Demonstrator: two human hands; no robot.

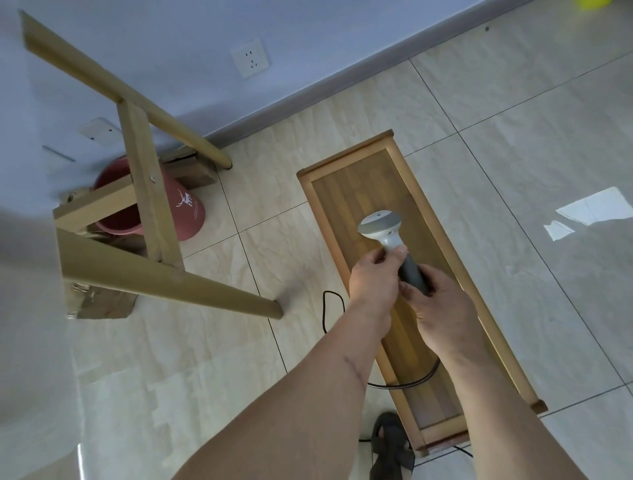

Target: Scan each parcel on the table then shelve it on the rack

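Desk (164, 274) legs off to the left, no parcel anywhere in view; left hand (373, 281) pinching the scanner (383, 229) neck, right hand (442, 308) wrapped round its grip, above the rack (424, 205) on the floor; looks like readying the scanner; next up, finding a parcel.

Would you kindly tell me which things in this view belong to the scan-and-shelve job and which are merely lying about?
Belonging to the job:
- barcode scanner, gripped by the left hand and right hand
- its black cable
- wooden rack under the hands
- table leg

Merely lying about:
- pink bucket
- wall socket
- dark sandal
- yellow object, top right
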